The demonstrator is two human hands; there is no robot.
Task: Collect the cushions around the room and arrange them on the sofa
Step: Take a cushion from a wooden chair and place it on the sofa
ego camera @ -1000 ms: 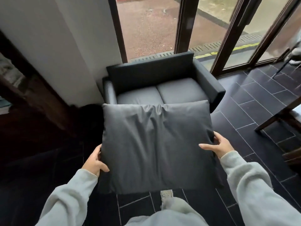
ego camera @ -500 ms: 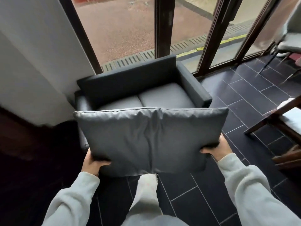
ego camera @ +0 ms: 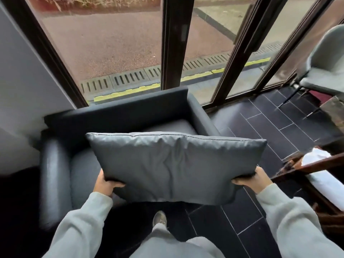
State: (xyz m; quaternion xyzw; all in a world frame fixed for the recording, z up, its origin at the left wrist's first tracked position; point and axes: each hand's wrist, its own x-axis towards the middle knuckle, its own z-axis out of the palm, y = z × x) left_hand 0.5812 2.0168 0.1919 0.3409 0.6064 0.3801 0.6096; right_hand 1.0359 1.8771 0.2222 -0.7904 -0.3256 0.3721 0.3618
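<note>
Tall dark-framed windows (ego camera: 171,43) fill the frame's top; a grey chair (ego camera: 323,71) stands upper right on dark floor tiles (ego camera: 275,116).

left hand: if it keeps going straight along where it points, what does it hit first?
Probably the sofa. The left hand grips the grey cushion by its lower corner and points forward over the seat, so it likely meets the backrest; depth is unclear from this one view.
</note>
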